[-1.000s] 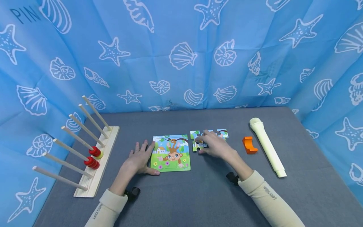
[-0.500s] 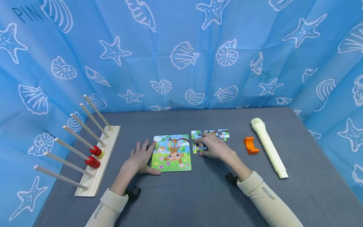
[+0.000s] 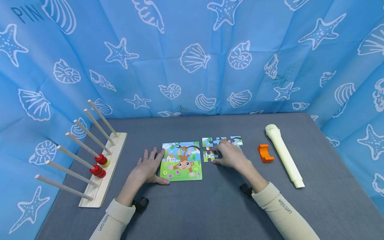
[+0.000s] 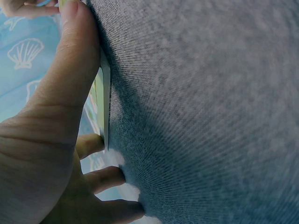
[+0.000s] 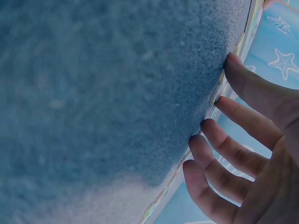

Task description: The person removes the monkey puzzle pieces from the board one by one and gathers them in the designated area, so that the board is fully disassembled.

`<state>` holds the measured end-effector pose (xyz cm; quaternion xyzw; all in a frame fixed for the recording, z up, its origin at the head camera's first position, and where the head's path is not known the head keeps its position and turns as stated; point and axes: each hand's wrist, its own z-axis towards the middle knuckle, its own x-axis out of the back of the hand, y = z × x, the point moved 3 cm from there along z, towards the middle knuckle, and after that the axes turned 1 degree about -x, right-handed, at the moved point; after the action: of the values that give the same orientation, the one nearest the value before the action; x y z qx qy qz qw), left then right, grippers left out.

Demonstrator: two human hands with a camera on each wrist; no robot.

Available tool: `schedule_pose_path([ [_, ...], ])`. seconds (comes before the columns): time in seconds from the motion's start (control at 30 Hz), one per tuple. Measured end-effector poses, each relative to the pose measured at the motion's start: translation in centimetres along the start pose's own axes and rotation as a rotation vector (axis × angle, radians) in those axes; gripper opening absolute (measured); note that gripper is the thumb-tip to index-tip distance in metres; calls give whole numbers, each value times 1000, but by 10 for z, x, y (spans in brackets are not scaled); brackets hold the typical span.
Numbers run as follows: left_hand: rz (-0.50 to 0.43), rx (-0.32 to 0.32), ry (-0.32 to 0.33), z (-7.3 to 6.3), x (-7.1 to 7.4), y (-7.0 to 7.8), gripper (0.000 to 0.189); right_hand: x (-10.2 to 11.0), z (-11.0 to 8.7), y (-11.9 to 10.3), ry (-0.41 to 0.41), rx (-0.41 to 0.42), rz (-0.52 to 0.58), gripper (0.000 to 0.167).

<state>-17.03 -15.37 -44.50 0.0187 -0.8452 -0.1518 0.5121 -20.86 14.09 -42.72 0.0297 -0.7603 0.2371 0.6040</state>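
A square monkey jigsaw puzzle point(image 3: 181, 162) lies flat on the table in the head view. My left hand point(image 3: 147, 166) rests at its left side, fingers spread, with the thumb along the near left corner; the left wrist view shows the thumb point(image 4: 77, 56) against the board's edge. To the right lie several loose jigsaw pieces, among them a green-and-blue piece point(image 3: 207, 142) and a piece with a house point(image 3: 208, 156). Over them is my right hand point(image 3: 229, 154), partly hiding them. In the right wrist view its spread fingers point(image 5: 233, 149) reach down with their tips at the pieces.
An orange curved block point(image 3: 265, 154) and a cream toy microphone point(image 3: 283, 155) lie to the right. At the left stands a wooden peg rack point(image 3: 112, 156) with red beads point(image 3: 98, 171) and a yellow one. A blue shell-patterned curtain point(image 3: 192, 83) hangs behind the grey table point(image 3: 195, 213).
My right hand has shifted slightly right among the loose pieces, and the pieces near its fingers have moved a little. The left hand stays beside the puzzle.
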Motion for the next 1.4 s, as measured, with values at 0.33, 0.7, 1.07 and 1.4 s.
schedule_pose_path([
  [0.33, -6, -11, 4, 0, -1, -2, 126, -2, 0, -2, 2, 1, 13, 43],
  [0.7, -8, -6, 6, 0, -1, -2, 126, 0, -1, -5, 24, 21, 9, 42],
  [1.07, -9, -3, -2, 0, 1, -1, 126, -2, 5, -35, 62, 109, 53, 42],
  [1.4, -5, 5, -9, 0, 0, -1, 125, -10, 17, -74, -21, 140, 87, 45],
])
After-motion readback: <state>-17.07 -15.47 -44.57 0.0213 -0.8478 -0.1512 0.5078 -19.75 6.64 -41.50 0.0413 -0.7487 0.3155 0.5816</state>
